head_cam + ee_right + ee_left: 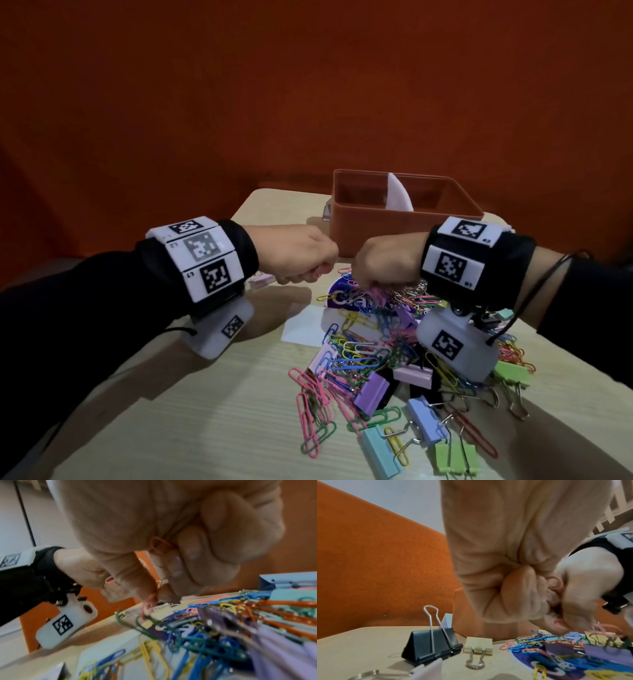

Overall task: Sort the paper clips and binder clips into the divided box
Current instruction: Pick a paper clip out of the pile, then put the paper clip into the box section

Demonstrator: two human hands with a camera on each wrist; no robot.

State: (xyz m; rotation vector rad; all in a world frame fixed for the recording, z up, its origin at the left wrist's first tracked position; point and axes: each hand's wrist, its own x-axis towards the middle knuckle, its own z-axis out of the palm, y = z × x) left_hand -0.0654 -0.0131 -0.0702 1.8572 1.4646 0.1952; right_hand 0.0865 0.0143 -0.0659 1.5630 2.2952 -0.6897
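The orange divided box [404,219] stands at the table's far edge, a white divider [397,195] inside it. In front of it lies a mixed pile of coloured paper clips [363,353] and pastel binder clips [371,389]. My right hand [380,267] hovers over the pile's far end, its fingertips [164,595] pinching a pink paper clip [149,603]; another clip [159,545] sits in its palm. My left hand [301,260] is a fist just left of it, above the table. A pink paper clip loop [109,580] pokes out of that left fist [96,572].
A black binder clip [428,645] and a cream binder clip [478,645] lie on the wooden table [205,411] left of the pile. White paper [305,325] and a purple round card [342,298] lie under the clips. An orange wall rises behind the box.
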